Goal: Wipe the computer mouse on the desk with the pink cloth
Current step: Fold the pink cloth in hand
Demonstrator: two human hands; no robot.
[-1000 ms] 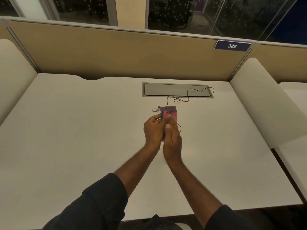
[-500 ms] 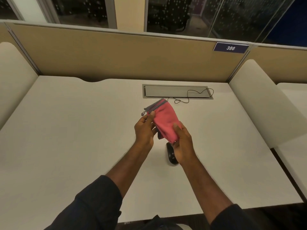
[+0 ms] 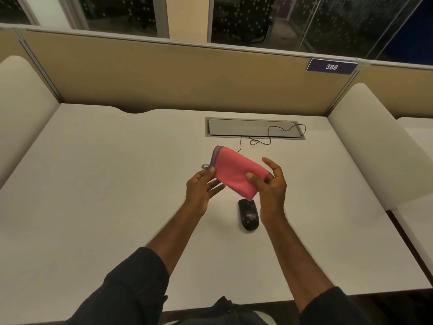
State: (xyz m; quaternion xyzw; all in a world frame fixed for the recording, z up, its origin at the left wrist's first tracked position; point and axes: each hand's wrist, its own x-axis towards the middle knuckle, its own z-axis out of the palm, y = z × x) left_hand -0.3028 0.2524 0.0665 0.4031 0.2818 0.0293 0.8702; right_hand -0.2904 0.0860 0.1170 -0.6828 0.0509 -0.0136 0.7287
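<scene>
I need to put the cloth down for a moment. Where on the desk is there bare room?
The desk is bare left of the left hand, out to the curved side panel. Right of the right hand is bare too. The middle is crowded: mouse, its cable, cable tray.

i see the cloth held above the desk between my left hand and right hand, the mouse lying just below it, its cable running back to the hatch.

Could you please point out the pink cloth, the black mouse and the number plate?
Pink folded cloth [image 3: 236, 171], head view, middle of fabric.
Black computer mouse [image 3: 248, 214], head view, top shell.
Blue number plate [image 3: 331, 66], head view, printed digits.
</scene>
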